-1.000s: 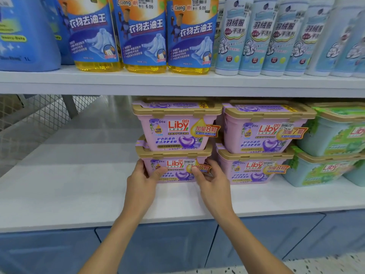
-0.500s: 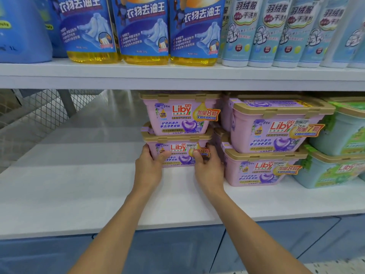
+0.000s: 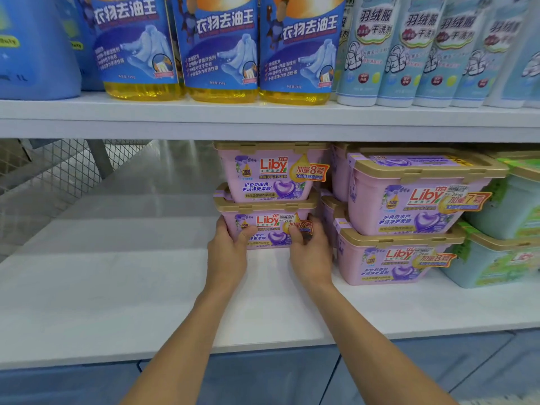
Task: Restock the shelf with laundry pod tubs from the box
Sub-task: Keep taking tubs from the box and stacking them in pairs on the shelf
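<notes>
Now both hands are on the lower tub (image 3: 267, 222): the left hand (image 3: 226, 254) wraps its left end and the right hand (image 3: 311, 255) its right end, fingers curled round the sides and thumbs pressed on the front label. The tub sits squarely between the two palms, flat on the white shelf (image 3: 117, 287), with the upper tub (image 3: 274, 173) stacked on its lid. This pair stands just left of the neighbouring purple stack (image 3: 409, 206). A second ago its front was about level with that stack. Now it sits deeper, clearly behind that stack's front face, and both hands keep their grip.
</notes>
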